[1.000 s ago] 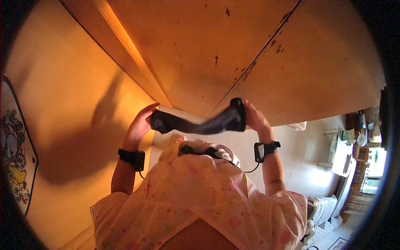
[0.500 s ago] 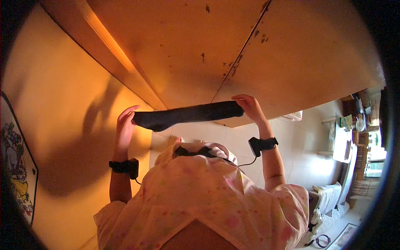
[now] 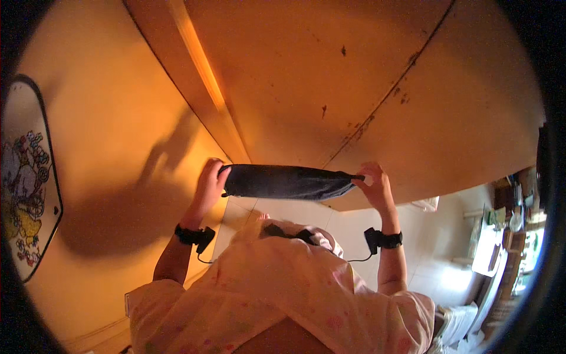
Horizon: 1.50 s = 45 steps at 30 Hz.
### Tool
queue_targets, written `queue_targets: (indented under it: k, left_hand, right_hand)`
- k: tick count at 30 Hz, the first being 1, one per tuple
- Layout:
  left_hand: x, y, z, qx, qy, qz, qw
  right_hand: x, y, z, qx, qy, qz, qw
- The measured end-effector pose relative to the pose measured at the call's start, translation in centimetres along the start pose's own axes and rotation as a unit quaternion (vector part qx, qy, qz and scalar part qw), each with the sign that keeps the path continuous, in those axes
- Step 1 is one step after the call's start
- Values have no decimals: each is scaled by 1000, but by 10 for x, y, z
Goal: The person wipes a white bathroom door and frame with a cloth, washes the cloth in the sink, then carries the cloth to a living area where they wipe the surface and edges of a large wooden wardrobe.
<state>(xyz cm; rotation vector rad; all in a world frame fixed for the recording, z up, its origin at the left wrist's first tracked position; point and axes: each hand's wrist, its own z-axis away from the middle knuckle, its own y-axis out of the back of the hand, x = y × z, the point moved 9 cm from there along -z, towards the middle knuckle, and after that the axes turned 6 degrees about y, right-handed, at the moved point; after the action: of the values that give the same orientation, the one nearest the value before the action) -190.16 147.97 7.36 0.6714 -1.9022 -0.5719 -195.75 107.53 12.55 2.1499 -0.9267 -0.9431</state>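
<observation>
A dark sock [image 3: 277, 182] is stretched level between my hands, in front of my body. At its left end my left hand [image 3: 211, 184] is closed, thumb and fingers gripping the edge. My right hand [image 3: 374, 184] pinches the narrowed right end between thumb and fingertips. The sock looks wide in the middle and tapers toward the right hand. Below it, a dark strip of cloth [image 3: 286, 233] lies across my pale patterned clothing; its kind is unclear.
Close ahead stands a large wooden door panel [image 3: 283, 88] with dark marks. A yellow wall [image 3: 112, 194] is on the left, carrying a framed picture [image 3: 26, 177]. Pale floor tiles [image 3: 424, 253] stretch to the right, toward furniture and draped cloth [image 3: 457, 324].
The sock has changed from a long shape with its foot hanging at the left to a shorter, wider one. The hands have come closer together and lower. The view has turned somewhat.
</observation>
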Motion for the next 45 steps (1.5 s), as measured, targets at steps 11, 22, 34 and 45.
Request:
queue_targets:
  k: [11, 22, 34, 45]
  left_hand:
    - [54, -123, 13, -231, 281, 337, 869]
    - [118, -77, 20, -242, -23, 213, 946]
    - [-12, 130, 69, 150, 250, -364, 885]
    - [-55, 292, 223, 213, 329, -730, 560]
  right_hand:
    - [-134, -142, -22, -285, -62, -386, 875]
    - [-96, -147, 5, -273, -296, -706, 583]
    - [-20, -190, 11, -189, -399, -726, 527]
    - [-55, -135, 0, -205, -368, -778, 466]
